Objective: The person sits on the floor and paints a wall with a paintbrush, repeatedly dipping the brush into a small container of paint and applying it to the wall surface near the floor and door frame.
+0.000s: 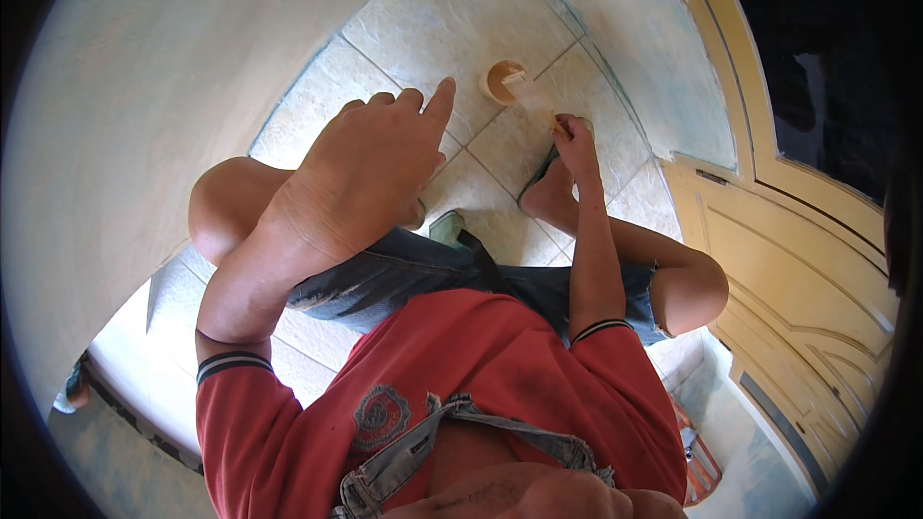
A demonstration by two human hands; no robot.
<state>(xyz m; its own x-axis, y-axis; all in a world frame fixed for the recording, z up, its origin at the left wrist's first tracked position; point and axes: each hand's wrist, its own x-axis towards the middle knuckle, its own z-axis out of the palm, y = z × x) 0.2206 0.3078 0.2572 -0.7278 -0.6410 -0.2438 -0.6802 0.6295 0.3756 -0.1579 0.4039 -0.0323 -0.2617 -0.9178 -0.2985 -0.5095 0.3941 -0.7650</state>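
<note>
My right hand [578, 148] grips the wooden handle of a wide flat tool [530, 95], a paintbrush or a scraper; blur hides which. Its pale wide end is over a small round tub [495, 90] standing on the floor, whose inside looks orange-brown. Whether the tool touches the tub, I cannot tell. My left hand [368, 166] is raised in front of my left knee, back upward, with the index finger stretched out apart from the others. I see nothing in it; the palm is hidden.
Pale painted walls rise on the left [144, 86] and the right [649, 36], meeting tiled floor [425, 21]. A yellow panelled door [786, 238] with dark glass stands at right. My sandalled foot [551, 187] is near the tub. A reddish rack-like object [703, 472] lies behind me.
</note>
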